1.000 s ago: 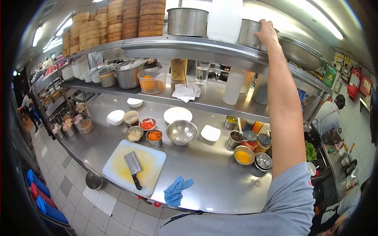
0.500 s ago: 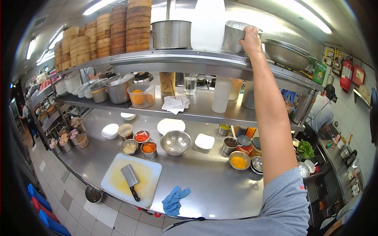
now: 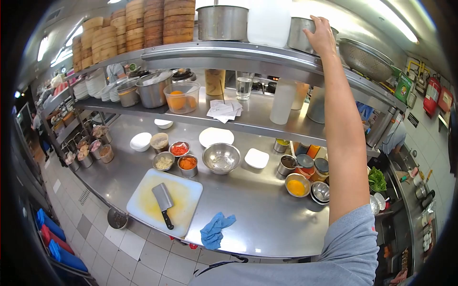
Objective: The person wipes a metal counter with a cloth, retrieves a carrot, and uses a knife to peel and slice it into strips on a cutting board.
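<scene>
Reach in hand, by appearance: right hand point(image 3: 324, 38) at metal pot point(image 3: 298, 35), top shelf point(image 3: 214, 49), upper right of frame. Thumb and fingers apart; grasp or mere touch, cannot tell. Left hand out of view. Any lift would call for firm rim hold.

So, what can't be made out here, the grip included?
Left hand: outside the head view's frame.
Round steel pot: head view, inside hidden by its own wall.
Bare right hand: head view, far fingers of the grip hidden by the hand itself.
White plastic container: head view, top cut off by the upper edge.
White paper slips: head view, any writing too small.
</scene>
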Motion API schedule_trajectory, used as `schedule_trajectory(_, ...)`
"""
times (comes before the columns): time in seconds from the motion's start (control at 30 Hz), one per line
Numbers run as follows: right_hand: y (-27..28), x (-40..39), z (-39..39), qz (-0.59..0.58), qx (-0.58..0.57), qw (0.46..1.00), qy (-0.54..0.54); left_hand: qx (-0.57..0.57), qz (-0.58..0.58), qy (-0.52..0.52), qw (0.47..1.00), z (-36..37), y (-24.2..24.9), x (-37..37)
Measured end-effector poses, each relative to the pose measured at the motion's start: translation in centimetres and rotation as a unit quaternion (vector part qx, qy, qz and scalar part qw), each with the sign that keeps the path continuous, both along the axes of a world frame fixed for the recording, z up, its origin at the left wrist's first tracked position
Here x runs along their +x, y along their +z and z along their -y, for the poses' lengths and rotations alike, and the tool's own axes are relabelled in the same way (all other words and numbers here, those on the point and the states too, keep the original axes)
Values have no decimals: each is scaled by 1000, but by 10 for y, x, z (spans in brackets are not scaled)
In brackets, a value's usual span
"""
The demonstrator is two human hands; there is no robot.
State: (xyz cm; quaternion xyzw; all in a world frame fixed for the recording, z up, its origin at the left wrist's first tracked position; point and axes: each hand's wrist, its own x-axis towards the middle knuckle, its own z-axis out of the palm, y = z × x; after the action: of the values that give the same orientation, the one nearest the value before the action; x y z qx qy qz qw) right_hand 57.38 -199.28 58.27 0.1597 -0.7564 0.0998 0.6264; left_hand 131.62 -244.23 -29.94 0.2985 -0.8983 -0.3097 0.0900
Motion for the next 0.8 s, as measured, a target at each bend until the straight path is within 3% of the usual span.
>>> schedule_trajectory(0.03, -1, 2, 6, 0, 1, 1000, 8, -21, 4, 13, 1000, -6, -6, 4)
schedule_trajectory(0.1, -2, 7, 20, -37, -76, 988, 128, -61, 16, 41, 997, -25, -20, 18)
schedule_trajectory(0.13, -6, 29, 34, 40, -125, 970, 206, -81, 21, 53, 995, -35, -20, 21)
schedule_trajectory(0.23, -15, 30, 71, 24, -84, 981, 173, -128, 31, 73, 989, -23, -16, 22)
schedule_trajectory(0.27, -14, 31, 73, 24, -86, 980, 176, 123, 17, 96, 988, -6, 0, 19)
schedule_trajectory(0.3, -14, 32, 78, 55, -136, 968, 203, 366, 1, 115, 924, 3, 17, 14)
schedule_trajectory(0.4, -7, 36, 103, 174, -263, 904, 287, 425, 38, 189, 885, 7, 64, -31)
schedule_trajectory(0.43, -7, 28, 107, 177, -258, 901, 299, 454, 56, 221, 861, 3, 70, -33)
schedule_trajectory(0.5, -9, 6, 113, 102, -198, 941, 254, 471, 34, 241, 848, -1, 64, -32)
schedule_trajectory(0.57, -9, 15, 116, 111, -178, 934, 290, 491, 12, 264, 830, -9, 48, -30)
schedule_trajectory(0.67, -11, 32, 125, 114, -167, 924, 326, 493, 75, 318, 806, -42, 27, 1)
schedule_trajectory(0.73, -9, 25, 126, 130, -170, 920, 328, 450, 151, 281, 834, -57, 15, 27)
schedule_trajectory(0.8, -11, 10, 135, 124, -160, 921, 332, 455, 170, 323, 812, -71, 22, 46)
